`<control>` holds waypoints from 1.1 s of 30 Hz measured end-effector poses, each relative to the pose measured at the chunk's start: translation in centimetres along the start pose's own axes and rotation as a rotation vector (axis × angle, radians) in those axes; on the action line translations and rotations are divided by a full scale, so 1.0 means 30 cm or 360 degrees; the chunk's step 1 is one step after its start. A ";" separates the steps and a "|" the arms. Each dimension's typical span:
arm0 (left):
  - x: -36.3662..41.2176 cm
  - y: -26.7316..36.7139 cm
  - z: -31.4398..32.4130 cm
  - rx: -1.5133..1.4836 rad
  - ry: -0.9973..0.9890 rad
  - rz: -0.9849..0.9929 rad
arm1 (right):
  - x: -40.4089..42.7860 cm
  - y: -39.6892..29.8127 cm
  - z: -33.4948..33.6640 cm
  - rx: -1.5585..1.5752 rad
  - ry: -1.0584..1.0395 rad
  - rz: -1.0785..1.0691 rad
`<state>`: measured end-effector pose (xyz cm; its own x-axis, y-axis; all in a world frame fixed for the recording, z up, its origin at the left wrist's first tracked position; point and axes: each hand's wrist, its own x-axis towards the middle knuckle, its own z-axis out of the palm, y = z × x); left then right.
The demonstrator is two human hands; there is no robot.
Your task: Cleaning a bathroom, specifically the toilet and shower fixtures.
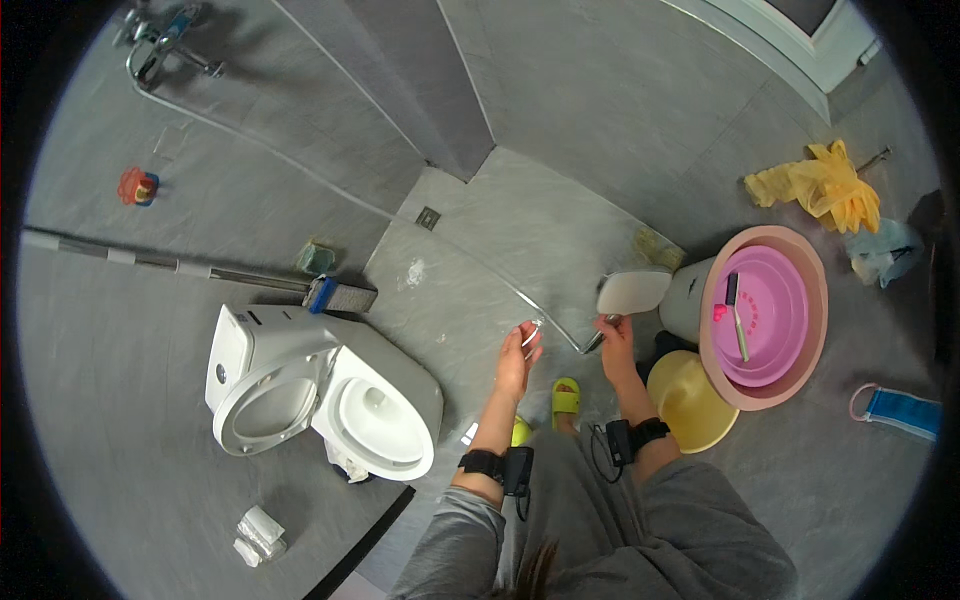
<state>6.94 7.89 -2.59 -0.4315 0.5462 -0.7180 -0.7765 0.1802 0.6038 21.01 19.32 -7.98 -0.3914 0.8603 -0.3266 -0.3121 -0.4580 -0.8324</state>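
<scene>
My right hand [615,341] is closed around the handle of a shower head [635,291], whose broad pale face is turned up and to the right. A metal shower hose [551,322] bends at this handle and runs up left to the chrome wall mixer [154,64]. My left hand [517,358] is just left of the hose, fingers curled around a small white and metallic object that is too small to name. Black straps with small boxes sit on both forearms.
A white toilet [427,375] with its lid raised stands at left, a flat mop [345,296] above it. At right are a pink basin [787,322] holding a brush [739,322], and a yellow bucket [686,397]. Yellow rubber gloves [832,187] hang on the wall. A floor drain [427,218] lies ahead.
</scene>
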 end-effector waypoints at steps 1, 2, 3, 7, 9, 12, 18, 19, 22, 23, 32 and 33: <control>0.005 -0.007 0.017 0.0008 -0.0014 -0.0012 | 0.010 -0.009 -0.019 0.0249 0.0089 0.0003; 0.012 -0.015 0.024 0.0031 -0.0030 -0.0020 | 0.020 -0.014 -0.032 0.0250 0.0100 -0.0002; 0.019 -0.020 0.028 0.0051 -0.0044 -0.0028 | 0.029 -0.018 -0.042 0.0389 0.0194 0.0018; 0.058 -0.025 -0.012 0.0063 -0.0037 -0.0037 | 0.048 -0.022 -0.006 0.0466 0.0326 0.0156; 0.071 -0.015 -0.032 0.0061 -0.0017 -0.0023 | 0.052 -0.001 0.031 0.0300 0.0246 0.0177; 0.087 0.028 -0.095 -0.0032 0.0033 0.0018 | 0.043 0.034 0.125 0.0002 -0.0038 0.0256; 0.124 0.196 -0.302 -0.0555 0.0145 0.0208 | 0.029 0.113 0.363 -0.0709 -0.0708 0.0492; 0.125 0.228 -0.349 -0.0654 0.0192 0.0229 | 0.028 0.124 0.422 -0.0791 -0.0845 0.0557; 0.132 0.298 -0.527 -0.0802 0.0214 0.0386 | 0.018 0.184 0.588 -0.0960 -0.1130 0.0651; 0.118 0.346 -0.513 -0.0895 0.0246 0.0374 | 0.037 0.201 0.606 -0.1003 -0.1149 0.0667; 0.072 0.361 -0.898 -0.1343 0.0823 0.0444 | 0.089 0.467 1.003 -0.1403 -0.2019 0.0263; 0.075 0.347 -0.925 -0.1350 0.0825 0.0459 | 0.100 0.494 1.047 -0.1470 -0.2161 0.0121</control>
<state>-14.88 -11.71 -7.53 -0.6412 0.0213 -0.7671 -0.5937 -0.6471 0.4783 -11.98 8.10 -7.23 -0.9628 -0.1988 -0.1832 0.1379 0.2216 -0.9653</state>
